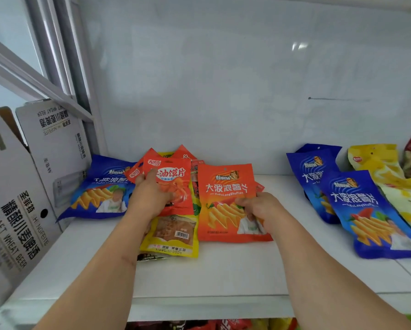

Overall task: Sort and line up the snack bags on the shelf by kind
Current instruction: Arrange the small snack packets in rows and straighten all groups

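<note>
Your left hand (149, 196) grips small red bag (173, 184), right hand (259, 208) pinches orange chip bag (225, 201); kinds held apart for sorting.

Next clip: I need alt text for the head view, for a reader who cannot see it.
Two bare hands work at a white shelf: the left hand holds a small red snack bag, the right hand an orange chip bag. A yellow bag lies beneath them, blue chip bags lie right and far left, and beer cartons stand left.
</note>
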The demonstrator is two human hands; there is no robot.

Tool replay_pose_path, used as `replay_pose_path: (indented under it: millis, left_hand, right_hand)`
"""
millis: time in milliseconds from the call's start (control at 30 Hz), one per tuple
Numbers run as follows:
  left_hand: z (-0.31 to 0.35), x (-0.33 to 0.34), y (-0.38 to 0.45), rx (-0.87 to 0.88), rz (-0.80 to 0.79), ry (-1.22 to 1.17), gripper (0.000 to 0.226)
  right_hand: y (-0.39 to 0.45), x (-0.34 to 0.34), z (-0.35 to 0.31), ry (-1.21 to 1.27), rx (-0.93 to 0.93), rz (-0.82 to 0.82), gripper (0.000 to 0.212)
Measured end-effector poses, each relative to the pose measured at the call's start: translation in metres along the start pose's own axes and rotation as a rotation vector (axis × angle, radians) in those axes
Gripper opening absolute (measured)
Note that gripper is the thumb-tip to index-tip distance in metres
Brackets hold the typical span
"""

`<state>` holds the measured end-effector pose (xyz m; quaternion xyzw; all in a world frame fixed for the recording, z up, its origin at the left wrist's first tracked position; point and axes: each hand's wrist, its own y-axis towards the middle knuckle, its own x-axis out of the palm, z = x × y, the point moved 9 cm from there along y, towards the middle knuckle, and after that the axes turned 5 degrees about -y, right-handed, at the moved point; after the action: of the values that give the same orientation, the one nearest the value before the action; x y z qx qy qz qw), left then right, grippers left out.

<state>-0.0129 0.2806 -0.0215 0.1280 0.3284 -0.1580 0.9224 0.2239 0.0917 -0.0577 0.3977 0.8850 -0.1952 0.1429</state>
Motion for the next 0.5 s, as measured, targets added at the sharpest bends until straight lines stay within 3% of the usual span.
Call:
replay_pose_path:
  millis: [167, 300, 500]
  left_hand:
    - [0.002, -0.007, 0.0, -0.019, 0.003, -0.094, 0.084]
    - [-0.002, -0.001, -0.002, -0.047, -0.047, -0.155, 0.082]
    - [-0.004, 0.005, -0.009, -0.031, -0.1, -0.107, 0.098]
  right_hand:
    - [0.001, -0.004, 0.003, 0.02, -0.003, 0.02, 0.019]
    - [0.001, -0.007, 0.001, 0.011, -0.025, 0.054, 0.005]
    - [0.001, -0.005, 0.001, 0.008, -0.029, 0.064, 0.018]
